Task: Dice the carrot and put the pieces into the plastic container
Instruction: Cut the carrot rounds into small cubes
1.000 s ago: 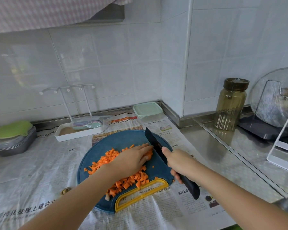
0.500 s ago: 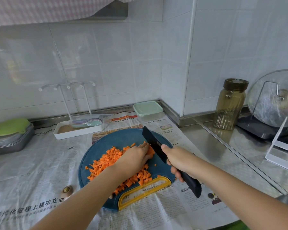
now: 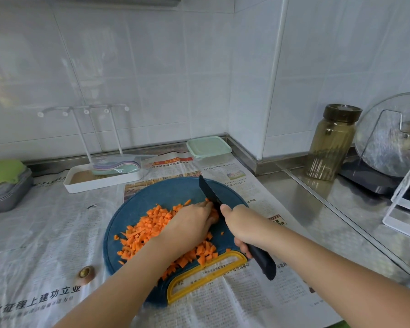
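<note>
Several orange carrot dice point(image 3: 149, 229) lie spread over a round blue cutting board point(image 3: 166, 195) with a yellow handle. My left hand point(image 3: 191, 223) sits on the board with its fingers curled over a remaining carrot piece beside the blade. My right hand point(image 3: 243, 227) grips the dark handle of a black knife point(image 3: 210, 190), whose blade stands against my left fingertips. A clear plastic container point(image 3: 208, 147) with a pale green lid sits shut at the back near the wall corner.
Newspaper point(image 3: 45, 223) covers the counter. A cut carrot end point(image 3: 86, 273) lies left of the board. A white tray point(image 3: 102, 179) with a rack stands behind, a grey and green box point(image 3: 4, 183) at far left. A brown jar point(image 3: 330, 143) and a glass lid on a stand point(image 3: 393, 138) are at right.
The knife has kept chopping beside my left fingers, with the blade now lower on the board. My head has moved closer to the board. The carrot pile is about the same.
</note>
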Demonstrator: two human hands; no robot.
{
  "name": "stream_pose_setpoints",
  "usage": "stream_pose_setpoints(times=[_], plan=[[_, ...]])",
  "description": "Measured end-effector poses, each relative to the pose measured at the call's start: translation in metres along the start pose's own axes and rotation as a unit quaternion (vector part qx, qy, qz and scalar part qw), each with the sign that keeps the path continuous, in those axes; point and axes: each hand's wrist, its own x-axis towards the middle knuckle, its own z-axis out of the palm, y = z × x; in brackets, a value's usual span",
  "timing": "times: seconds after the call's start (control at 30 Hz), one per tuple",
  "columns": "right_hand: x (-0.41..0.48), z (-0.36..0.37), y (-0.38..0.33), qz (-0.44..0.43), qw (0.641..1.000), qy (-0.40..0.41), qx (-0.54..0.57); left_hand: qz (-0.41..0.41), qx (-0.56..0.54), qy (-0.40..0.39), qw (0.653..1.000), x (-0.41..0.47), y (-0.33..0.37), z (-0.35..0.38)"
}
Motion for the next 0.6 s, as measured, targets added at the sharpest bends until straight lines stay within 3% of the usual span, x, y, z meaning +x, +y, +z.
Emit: stream_pose_setpoints(times=[0.2,0.37,0.6], plan=[[0.011,-0.012,0.021,-0.008,0.997,-0.015,0.078,0.008,-0.036,0.023,0.999,-0.008,0.000,-0.001],[0.009,-0.016,0.036,-0.052,0.985,-0.034,0.160,-0.032,-0.044,0.042,0.998,-0.004,0.005,0.001],[0.002,-0.019,0.034,-0.091,0.980,-0.010,0.179,-0.069,-0.022,0.007,0.997,-0.003,0.012,0.002]])
